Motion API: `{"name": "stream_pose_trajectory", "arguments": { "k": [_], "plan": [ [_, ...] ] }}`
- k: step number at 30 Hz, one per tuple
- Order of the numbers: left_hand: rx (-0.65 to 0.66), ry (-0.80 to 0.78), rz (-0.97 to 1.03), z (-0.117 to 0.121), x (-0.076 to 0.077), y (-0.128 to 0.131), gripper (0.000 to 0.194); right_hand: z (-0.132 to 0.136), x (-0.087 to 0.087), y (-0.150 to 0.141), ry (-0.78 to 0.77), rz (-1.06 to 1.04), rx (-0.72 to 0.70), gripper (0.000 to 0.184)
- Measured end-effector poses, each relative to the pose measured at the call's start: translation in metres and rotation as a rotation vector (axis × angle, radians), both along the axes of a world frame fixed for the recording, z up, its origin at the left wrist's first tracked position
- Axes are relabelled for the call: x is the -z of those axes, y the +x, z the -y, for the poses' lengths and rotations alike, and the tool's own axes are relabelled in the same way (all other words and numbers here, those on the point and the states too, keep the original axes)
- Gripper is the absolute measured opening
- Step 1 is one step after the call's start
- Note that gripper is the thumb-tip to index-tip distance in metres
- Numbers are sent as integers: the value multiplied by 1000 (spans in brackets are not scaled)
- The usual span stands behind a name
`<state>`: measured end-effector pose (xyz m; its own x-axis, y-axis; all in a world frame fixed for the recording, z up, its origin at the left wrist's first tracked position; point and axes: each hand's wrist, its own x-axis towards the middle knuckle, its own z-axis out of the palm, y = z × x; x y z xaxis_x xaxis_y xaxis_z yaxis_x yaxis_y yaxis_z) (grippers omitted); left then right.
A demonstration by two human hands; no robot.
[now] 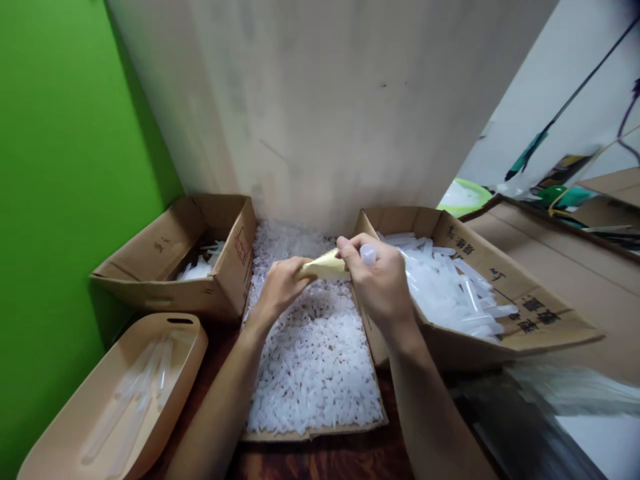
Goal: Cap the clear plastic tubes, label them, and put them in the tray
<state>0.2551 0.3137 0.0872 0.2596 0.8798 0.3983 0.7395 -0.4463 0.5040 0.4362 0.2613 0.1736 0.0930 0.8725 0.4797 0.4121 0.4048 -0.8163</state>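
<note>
My left hand (284, 283) is closed on one end of a pale yellow piece (326, 266); it looks flat, but its kind is unclear. At the other end, the fingers of my right hand (377, 277) meet it. A translucent plastic tube (369, 255) sticks out of my right fist, its rounded end towards me. Both hands are held above a shallow cardboard tray (310, 437) full of small white translucent plastic bits (320, 360).
On the right, a cardboard box (520, 287) holds many translucent tubes (450, 287). Another box (150, 267) at the left has some white pieces. A beige plastic basket (183, 387) with several clear tubes stands front left. A pale panel (320, 120) rises behind the tray.
</note>
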Motion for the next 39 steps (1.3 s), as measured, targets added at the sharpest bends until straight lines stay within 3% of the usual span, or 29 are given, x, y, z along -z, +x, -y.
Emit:
{"name": "stream_pose_trajectory", "arguments": {
  "k": [2,4,8,12,18,23,30,39],
  "plan": [
    [-76,63,94,6,-18,-4,27,-8,7,-2,-126,50,25,38],
    [-90,132,215,14,-36,-6,31,-15,15,-6,-234,-24,-42,39],
    [75,211,336,34,-59,-4,38,-18,26,-16,-330,-431,-425,43],
    [214,229,274,49,-71,3,43,-12,28,-21,-397,-710,-518,40],
    [173,132,479,59,-80,3,37,-11,30,-24,-392,-856,-553,34],
    [220,70,595,60,-82,-3,26,-13,36,-28,-375,-883,-544,35],
    [70,248,599,60,-83,-1,4,-15,36,-30,-351,-768,-468,45],
    [26,453,397,61,-85,-3,6,-17,47,-27,-280,-714,-463,32]
  ]
}}
